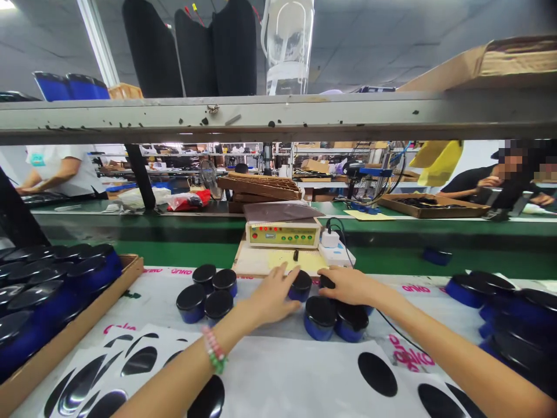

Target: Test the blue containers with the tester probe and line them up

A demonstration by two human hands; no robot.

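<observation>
Your left hand (272, 295) is at one blue, black-topped cup (301, 287), your right hand (350, 284) over a second cup (326, 282); I cannot tell whether either grips. A narrow gap separates these cups. Two more cups (321, 318) stand just nearer you; white sheets (300, 371) lie between your forearms. Leftward, a cardboard tray's (82, 322) edge borders packed cups (93, 270).

Beyond fingers (292, 276): device (282, 235). Before them: sheets (296, 371). Left: four caps (191, 300), then box (82, 316). Right: more caps (467, 290), well apart.
</observation>
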